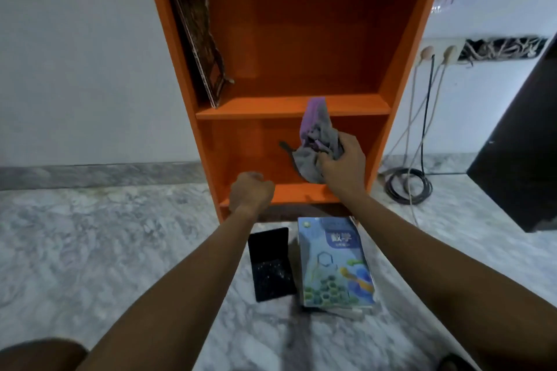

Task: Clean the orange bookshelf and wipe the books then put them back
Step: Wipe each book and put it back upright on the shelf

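Note:
The orange bookshelf (289, 107) stands on the floor against the wall. My right hand (343, 161) is inside its lower compartment, shut on a grey and purple cloth (316, 141) that hangs in front of the middle shelf edge. My left hand (251, 193) is a closed fist resting at the front edge of the bottom shelf, holding nothing I can see. A dark brown book (193, 36) leans against the left wall of the upper compartment. On the floor in front lie a blue book (334, 262) and a black book (271, 263).
The floor is grey marble (105, 250). Coiled cables (410, 187) lie right of the bookshelf, running up to wall sockets (437, 54). A dark panel (518, 166) leans at the far right. My knee (39, 355) shows at bottom left.

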Tool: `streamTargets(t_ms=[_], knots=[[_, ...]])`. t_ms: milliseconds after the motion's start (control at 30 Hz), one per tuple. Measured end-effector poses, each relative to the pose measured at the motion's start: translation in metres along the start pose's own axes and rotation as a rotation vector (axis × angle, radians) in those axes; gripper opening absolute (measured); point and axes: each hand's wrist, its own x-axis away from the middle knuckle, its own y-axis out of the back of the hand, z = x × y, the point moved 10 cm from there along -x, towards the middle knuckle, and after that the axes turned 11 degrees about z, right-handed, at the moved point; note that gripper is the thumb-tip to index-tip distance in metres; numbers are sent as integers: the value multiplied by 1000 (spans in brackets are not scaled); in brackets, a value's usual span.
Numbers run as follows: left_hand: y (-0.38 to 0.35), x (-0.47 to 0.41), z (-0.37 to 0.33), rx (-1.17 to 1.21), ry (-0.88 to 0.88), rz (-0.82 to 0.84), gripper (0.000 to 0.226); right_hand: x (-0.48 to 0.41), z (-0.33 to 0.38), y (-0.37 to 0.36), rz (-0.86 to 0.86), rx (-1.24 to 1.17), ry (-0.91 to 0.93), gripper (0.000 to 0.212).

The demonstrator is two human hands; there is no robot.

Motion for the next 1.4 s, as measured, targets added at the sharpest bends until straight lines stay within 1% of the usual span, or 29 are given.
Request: streamTargets(t_ms=[33, 67, 100, 133, 200, 233, 267, 333, 400, 467, 533, 600, 667, 733, 767, 800, 833, 867, 933, 967, 1067, 1100, 1133, 1200, 1267, 1333, 1400], knots=[[-29, 4, 18, -43, 40, 100, 22, 16, -27, 0, 43, 22, -96, 26], [-62, 8, 40, -96, 85, 201, 20, 33, -56, 1, 84, 30, -190, 28], [-94, 9, 61, -177, 115, 299, 29, 48, -85, 1, 128, 45, -319, 18], [-126, 16, 84, -247, 147, 388, 35, 68, -116, 4, 157, 57, -434, 5], [-167, 36, 123, -249, 234, 519, 35, 100, -158, 8, 178, 83, -593, 15], [-182, 44, 138, -237, 268, 557, 27, 114, -166, 9, 197, 100, -614, 11], [-197, 52, 152, -225, 296, 597, 20, 127, -177, 8, 236, 125, -602, 8], [-218, 59, 175, -195, 317, 623, 32, 147, -189, -1, 354, 232, -527, 8], [-225, 60, 182, -158, 323, 591, 37, 164, -200, -16, 502, 422, -378, 21], [-224, 54, 188, -156, 348, 548, 32, 186, -230, -34, 659, 658, -292, 35], [-221, 46, 190, -155, 371, 527, 24, 203, -254, -42, 741, 856, -271, 51], [-220, 40, 194, -89, 420, 519, 23, 213, -261, -47, 761, 900, -260, 59], [-220, 37, 198, -69, 458, 508, 26, 214, -259, -51, 759, 841, -250, 58], [-220, 35, 200, -58, 460, 477, 29, 213, -262, -55, 771, 763, -254, 55], [-220, 33, 202, -20, 459, 447, 34, 212, -262, -56, 776, 733, -264, 55], [-221, 31, 204, 42, 459, 412, 39, 212, -262, -56, 764, 723, -266, 58], [-227, 29, 206, 133, 461, 401, 40, 213, -263, -53, 767, 715, -307, 64], [-235, 28, 203, 238, 467, 433, 36, 214, -267, -51, 765, 702, -353, 68], [-254, 31, 192, 444, 472, 545, 30, 216, -271, -51, 784, 624, -435, 64], [-257, 33, 184, 518, 459, 578, 32, 216, -265, -52, 767, 549, -439, 58], [-251, 34, 165, 631, 373, 633, 44, 207, -240, -54, 641, 242, -385, 40], [-247, 36, 159, 662, 347, 664, 49, 205, -231, -58, 640, 161, -383, 34], [-241, 39, 154, 676, 325, 691, 54, 202, -223, -61, 638, 129, -367, 31], [-226, 45, 137, 690, 255, 741, 59, 190, -205, -68, 620, 201, -271, 35], [-212, 48, 119, 687, 191, 790, 62, 172, -188, -73, 572, 224, -182, 38], [-197, 55, 101, 639, 129, 846, 65, 150, -174, -72, 498, 181, -126, 41], [-185, 66, 84, 595, 71, 916, 67, 122, -157, -60, 382, 112, -94, 43]])
